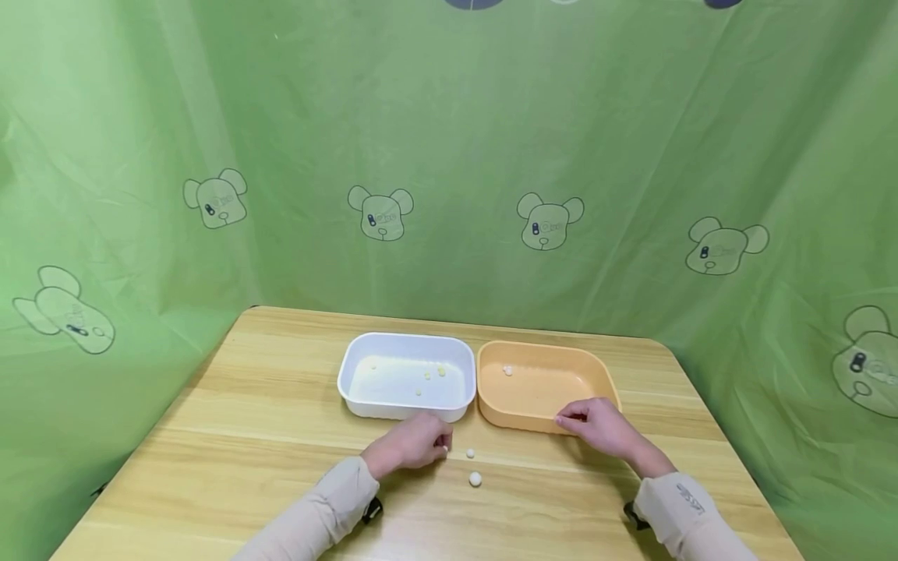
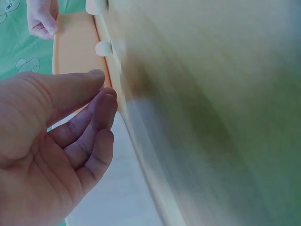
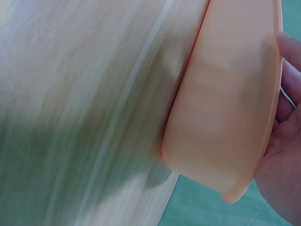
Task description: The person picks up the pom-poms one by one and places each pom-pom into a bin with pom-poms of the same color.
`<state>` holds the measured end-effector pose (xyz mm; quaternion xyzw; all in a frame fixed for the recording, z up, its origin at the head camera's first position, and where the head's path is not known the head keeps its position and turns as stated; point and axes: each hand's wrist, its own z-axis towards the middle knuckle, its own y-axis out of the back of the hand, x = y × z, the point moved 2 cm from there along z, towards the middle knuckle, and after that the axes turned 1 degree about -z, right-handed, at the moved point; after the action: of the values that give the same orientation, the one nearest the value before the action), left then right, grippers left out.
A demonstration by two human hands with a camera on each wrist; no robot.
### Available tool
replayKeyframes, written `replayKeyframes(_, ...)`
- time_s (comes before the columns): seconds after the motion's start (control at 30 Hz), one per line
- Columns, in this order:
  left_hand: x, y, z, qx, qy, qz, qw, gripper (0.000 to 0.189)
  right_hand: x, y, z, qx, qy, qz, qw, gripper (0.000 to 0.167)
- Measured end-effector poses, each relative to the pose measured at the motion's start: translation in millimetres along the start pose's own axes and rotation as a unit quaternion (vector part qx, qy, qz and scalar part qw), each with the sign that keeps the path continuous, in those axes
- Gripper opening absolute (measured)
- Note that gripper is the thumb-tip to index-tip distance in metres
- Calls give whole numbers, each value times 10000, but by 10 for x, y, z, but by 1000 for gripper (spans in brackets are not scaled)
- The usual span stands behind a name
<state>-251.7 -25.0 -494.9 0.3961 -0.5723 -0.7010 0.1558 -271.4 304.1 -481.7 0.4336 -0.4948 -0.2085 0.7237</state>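
Note:
My left hand hovers palm-inward just in front of the white plastic tray, its fingers loosely bent. In the left wrist view the thumb and index fingertip come near each other with a narrow gap and nothing visible between. Two white balls lie on the table to its right: a small ball and a larger ball. My right hand holds the near rim of the orange tray, thumb against the rim and fingers over it, as the right wrist view shows.
Several tiny yellowish pieces lie in the white tray. Small white balls sit at the orange tray's left end. The trays stand side by side on a wooden table, with a green curtain around it.

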Motion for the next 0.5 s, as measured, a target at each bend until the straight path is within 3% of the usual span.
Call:
replayKeyframes(0.27, 18, -4, 7, -121, -61, 61, 9999, 11, 15, 7, 30, -111, 81, -54, 9999, 12)
replayKeyframes(0.5, 6, -9, 31, -198, -113, -170, 9996, 13, 15, -7, 12, -87, -8, -46, 10000, 11)
